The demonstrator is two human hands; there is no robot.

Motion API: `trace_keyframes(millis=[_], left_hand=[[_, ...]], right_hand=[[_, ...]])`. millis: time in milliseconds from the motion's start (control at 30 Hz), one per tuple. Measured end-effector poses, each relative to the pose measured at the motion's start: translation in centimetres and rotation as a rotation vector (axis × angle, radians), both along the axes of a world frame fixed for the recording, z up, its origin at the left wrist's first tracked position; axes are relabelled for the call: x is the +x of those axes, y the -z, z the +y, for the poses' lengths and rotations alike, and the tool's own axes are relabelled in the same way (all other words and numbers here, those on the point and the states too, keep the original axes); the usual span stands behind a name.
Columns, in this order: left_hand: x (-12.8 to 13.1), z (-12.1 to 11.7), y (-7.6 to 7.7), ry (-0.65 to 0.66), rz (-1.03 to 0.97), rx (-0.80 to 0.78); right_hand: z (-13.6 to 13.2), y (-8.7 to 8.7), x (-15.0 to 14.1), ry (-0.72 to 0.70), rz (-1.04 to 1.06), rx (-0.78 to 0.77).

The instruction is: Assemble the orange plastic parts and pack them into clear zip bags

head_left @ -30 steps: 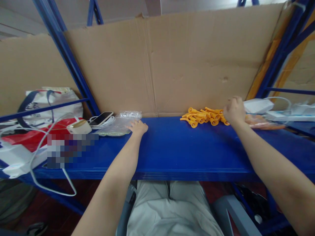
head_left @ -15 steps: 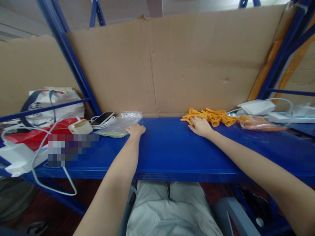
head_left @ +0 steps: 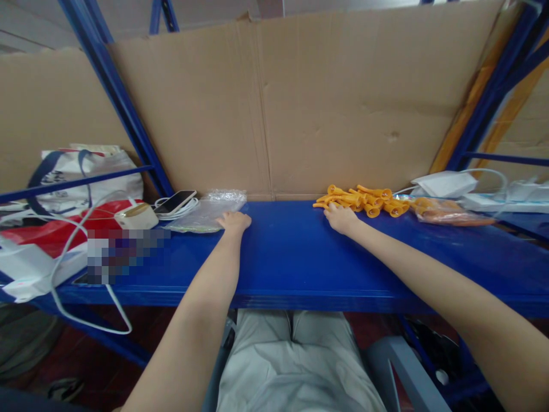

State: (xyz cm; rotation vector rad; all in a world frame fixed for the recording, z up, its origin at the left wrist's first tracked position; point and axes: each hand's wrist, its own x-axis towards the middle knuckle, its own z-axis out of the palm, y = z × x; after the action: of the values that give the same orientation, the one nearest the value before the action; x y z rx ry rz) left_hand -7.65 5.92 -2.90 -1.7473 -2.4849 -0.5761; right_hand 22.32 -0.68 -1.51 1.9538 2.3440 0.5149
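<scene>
Several orange trumpet-shaped plastic pieces [head_left: 372,200] lie in a pile on the blue shelf, close to the cardboard backing. My right hand [head_left: 340,218] is at the pile's front left corner, its fingers closed around the flared end of one piece; that end is hidden by the hand, while a thin stem shows just to the left. My left hand [head_left: 234,221] rests palm down with its fingers slightly spread, at the right edge of a clear plastic bag [head_left: 206,213]. The fingertips touch the bag, and nothing shows in the grasp.
A phone [head_left: 175,203] lies on a coiled white cable at left. Beside it are a white charger [head_left: 137,217], a red bag [head_left: 55,234] and loose cords. At right sit a plastic bag of orange pieces [head_left: 450,213] and a white box [head_left: 446,183]. Blue posts frame the shelf [head_left: 283,257].
My right hand has swung left from the pile's right end to its front left corner, and its fingers have closed on a piece there. My left hand has stayed by the clear bag.
</scene>
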Motion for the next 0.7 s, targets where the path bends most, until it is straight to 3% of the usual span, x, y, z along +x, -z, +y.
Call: trace_keyframes(millis=[100, 300, 500, 700], left_hand=[[0.0, -0.3, -0.2, 0.028, -0.026, -0.029], [0.4, -1.0, -0.7, -0.031, 0.007, -0.049], [0.7, -1.5, -1.2, -0.065, -0.062, -0.108], [0.5, -1.4, -1.3, -0.056, -0.05, -0.104]], right_hand=[[0.6, 0.0, -1.5, 0.042, -0.028, -0.008], [1.4, 1.5, -4.2, 0.189, -0.314, 0.126], [0.1, 0.4, -3.4, 0.072, -0.184, 0.071], [-0.9, -1.1, -2.2, 0.074, -0.095, -0.021]])
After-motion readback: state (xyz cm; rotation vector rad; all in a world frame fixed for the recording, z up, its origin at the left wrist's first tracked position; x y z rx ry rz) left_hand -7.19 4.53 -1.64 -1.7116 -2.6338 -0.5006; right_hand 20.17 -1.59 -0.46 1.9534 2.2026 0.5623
